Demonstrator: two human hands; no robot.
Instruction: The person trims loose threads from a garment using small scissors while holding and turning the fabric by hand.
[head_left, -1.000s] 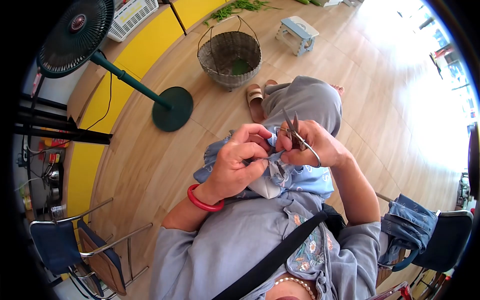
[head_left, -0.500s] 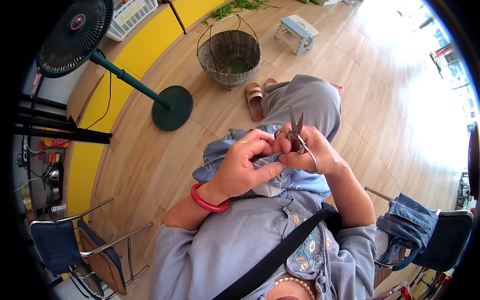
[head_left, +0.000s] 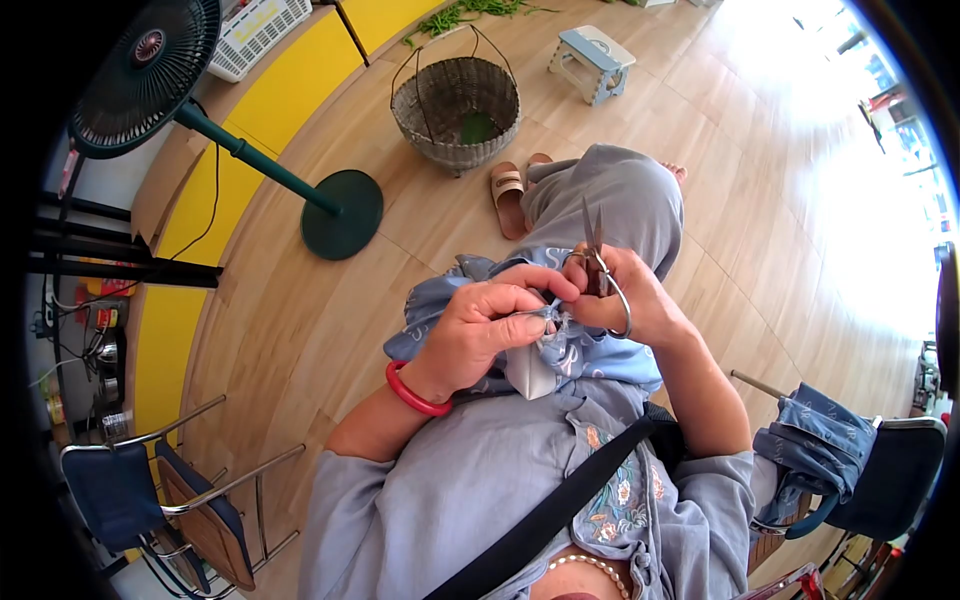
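My left hand [head_left: 475, 325], with a red bangle at its wrist, pinches a gathered edge of blue printed fabric [head_left: 430, 310] over my lap. Scissors [head_left: 597, 245] sit in my right hand [head_left: 635, 300], blades slightly apart and pointing away from me, one handle loop lying along the thumb side. The right fingertips meet the fabric close to the left fingers. Below the left thumb hangs a pale grey-white piece [head_left: 530, 375]. Exactly what lies between the fingertips is partly hidden.
A dark green fan [head_left: 340, 215] stands at the left, near a woven basket [head_left: 455, 110] and a small step stool [head_left: 592, 62]. Metal-framed chairs flank me, the left chair [head_left: 205, 500] bare and the right chair [head_left: 890, 480] draped with folded blue fabric [head_left: 815, 440].
My left hand has turned slightly and its fingers have shifted along the fabric toward the right hand. The pale piece now hangs lower and shows more. The scissors stay in the right hand.
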